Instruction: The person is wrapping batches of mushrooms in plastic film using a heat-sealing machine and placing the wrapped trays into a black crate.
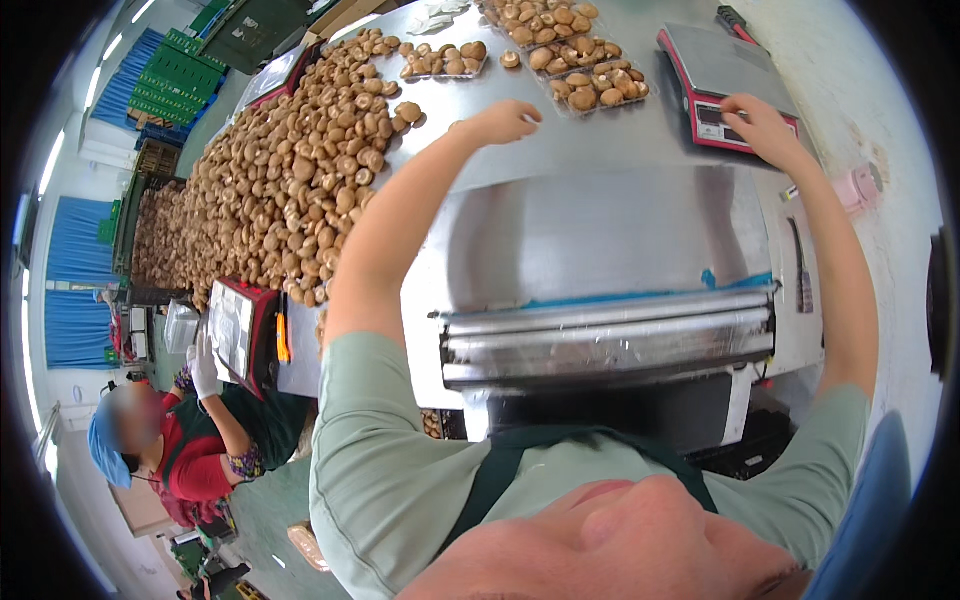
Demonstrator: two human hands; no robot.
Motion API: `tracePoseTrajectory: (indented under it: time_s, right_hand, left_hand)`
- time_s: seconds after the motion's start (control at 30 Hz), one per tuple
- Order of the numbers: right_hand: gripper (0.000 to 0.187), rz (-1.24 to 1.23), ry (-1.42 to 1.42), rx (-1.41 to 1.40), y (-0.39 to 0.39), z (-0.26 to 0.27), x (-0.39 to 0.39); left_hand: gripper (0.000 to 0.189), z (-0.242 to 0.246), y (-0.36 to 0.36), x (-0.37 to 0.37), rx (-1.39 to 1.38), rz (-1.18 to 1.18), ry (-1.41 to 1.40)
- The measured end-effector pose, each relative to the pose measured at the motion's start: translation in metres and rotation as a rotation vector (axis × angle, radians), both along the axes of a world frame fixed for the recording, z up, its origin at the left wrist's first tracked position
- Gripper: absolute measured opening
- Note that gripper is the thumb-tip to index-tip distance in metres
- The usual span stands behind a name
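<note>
My left hand (510, 122) hovers above the steel tabletop with its fingers loosely curled; nothing shows in it. Just beyond it, clear plastic trays of shiitake mushrooms (598, 88) stand in a row running away from me. My right hand (759, 126) is over the front panel of a red digital scale (726, 75), its fingers slightly apart and no object between them. I cannot tell whether the fingertips touch the panel. The scale's steel pan carries nothing. A single mushroom (510, 59) lies between that row and another filled tray (444, 60).
A large heap of shiitake (285, 187) covers the left. Before me sits a film-wrapping machine with metal rollers (607, 337). A pink cup (857, 189) stands at right. A gloved co-worker (202, 442) is beside another red scale (240, 326); an orange cutter (283, 337) lies nearby.
</note>
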State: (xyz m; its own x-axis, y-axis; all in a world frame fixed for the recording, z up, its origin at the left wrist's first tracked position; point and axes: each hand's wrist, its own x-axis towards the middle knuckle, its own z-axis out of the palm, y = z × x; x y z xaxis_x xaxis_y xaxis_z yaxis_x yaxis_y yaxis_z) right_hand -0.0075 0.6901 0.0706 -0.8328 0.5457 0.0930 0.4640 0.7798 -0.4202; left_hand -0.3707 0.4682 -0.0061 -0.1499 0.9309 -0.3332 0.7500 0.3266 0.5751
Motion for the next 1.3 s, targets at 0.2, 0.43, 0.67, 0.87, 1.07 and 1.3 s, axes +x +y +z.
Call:
tracePoseTrajectory:
  time_s: [0.2,0.43,0.67,0.87,1.07,1.3]
  right_hand:
    - [0.031,0.012,-0.316,-0.026,0.06,-0.074,-0.105]
    - [0.042,0.045,-0.316,-0.118,0.107,-0.155,-0.14]
    - [0.044,-0.04,-0.517,-0.4,0.103,-0.194,-0.174]
    - [0.03,-0.152,-0.494,-0.557,0.08,-0.186,-0.202]
    - [0.013,-0.203,-0.512,-0.594,0.077,-0.19,-0.198]
    - [0.004,-0.122,-0.2,-0.599,0.045,-0.101,-0.158]
  left_hand:
    - [0.052,-0.115,0.095,-0.005,-0.125,-0.037,0.294]
    - [0.043,-0.101,0.086,-0.008,-0.199,-0.185,0.366]
    - [0.039,-0.077,0.047,-0.019,-0.325,-0.032,0.182]
    - [0.045,-0.095,0.045,-0.037,-0.281,0.365,0.065]
    - [0.045,-0.096,0.046,-0.039,-0.336,0.46,-0.045]
    - [0.05,-0.036,0.001,-0.023,-0.022,0.488,-0.041]
